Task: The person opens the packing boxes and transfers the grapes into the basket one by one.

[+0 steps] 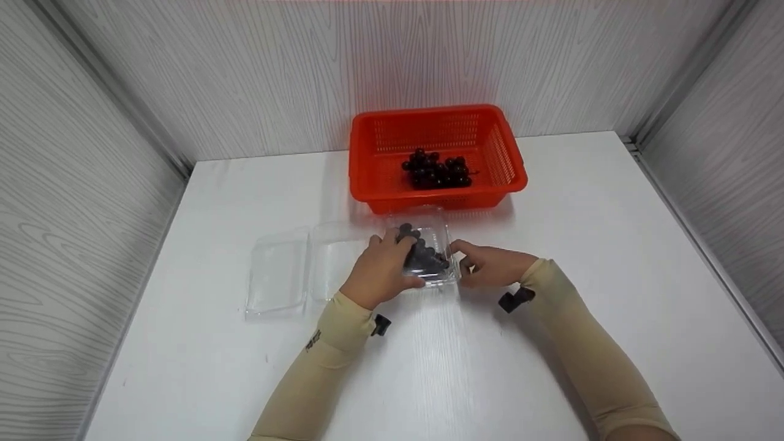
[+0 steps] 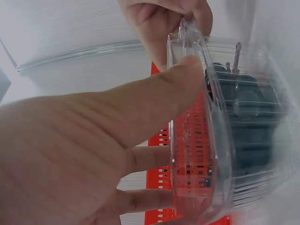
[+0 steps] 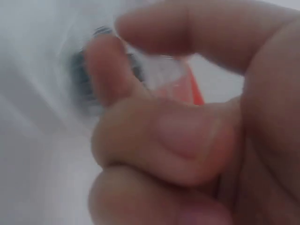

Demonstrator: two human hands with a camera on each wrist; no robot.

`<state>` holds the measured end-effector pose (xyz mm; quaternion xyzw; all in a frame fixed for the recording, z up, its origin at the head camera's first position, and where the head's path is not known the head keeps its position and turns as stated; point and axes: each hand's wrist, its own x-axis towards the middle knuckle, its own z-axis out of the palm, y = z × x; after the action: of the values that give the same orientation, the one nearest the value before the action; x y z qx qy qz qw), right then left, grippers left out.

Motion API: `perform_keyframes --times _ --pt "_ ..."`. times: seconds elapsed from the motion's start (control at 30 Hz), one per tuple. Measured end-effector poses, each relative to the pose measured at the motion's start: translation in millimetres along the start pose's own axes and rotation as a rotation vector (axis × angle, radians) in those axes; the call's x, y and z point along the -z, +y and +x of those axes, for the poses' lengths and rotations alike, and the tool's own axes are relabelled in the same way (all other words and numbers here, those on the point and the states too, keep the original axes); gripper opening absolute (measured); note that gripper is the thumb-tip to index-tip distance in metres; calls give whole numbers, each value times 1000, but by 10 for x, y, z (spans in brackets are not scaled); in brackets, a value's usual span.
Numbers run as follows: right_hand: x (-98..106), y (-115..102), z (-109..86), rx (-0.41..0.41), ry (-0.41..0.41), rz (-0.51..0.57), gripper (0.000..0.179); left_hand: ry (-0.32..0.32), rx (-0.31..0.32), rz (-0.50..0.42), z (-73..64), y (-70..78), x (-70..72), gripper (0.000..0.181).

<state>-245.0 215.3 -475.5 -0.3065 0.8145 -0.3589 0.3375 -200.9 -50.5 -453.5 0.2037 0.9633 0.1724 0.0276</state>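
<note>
A clear plastic clamshell box (image 1: 438, 236) with dark grapes (image 1: 424, 258) inside stands in front of the red basket. My left hand (image 1: 381, 267) grips it from the left, thumb on the near rim and fingers spread over the lid. In the left wrist view the lid and base rims (image 2: 220, 140) lie close together under the thumb (image 2: 187, 70). At the box's right edge, my right hand (image 1: 493, 264) pinches the rim between thumb and curled fingers. The right wrist view is blurred, with the right fingers (image 3: 154, 136) covering much of the box.
Behind the box is a red plastic basket (image 1: 361, 162) holding a bunch of dark grapes (image 1: 438, 171). To the left, an opened clear clamshell (image 1: 278, 275) lies on the white table (image 1: 202, 367). Pale wood-grain panels (image 1: 257, 79) enclose the back and sides.
</note>
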Motion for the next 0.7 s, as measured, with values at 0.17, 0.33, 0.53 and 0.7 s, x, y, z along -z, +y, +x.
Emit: perform_keyframes --times 0.17,0.33,0.53,0.7 --pt "-16 -3 23 0 2 -22 42 12 -21 4 -8 -9 7 78" --pt "-18 8 34 -34 -1 8 42 10 -21 11 -9 -12 10 79" --pt "-21 6 43 -59 -27 57 43 0 -10 25 7 -17 4 80" --pt "-23 0 40 -67 -20 36 43 -4 -5 12 7 -17 -4 80"
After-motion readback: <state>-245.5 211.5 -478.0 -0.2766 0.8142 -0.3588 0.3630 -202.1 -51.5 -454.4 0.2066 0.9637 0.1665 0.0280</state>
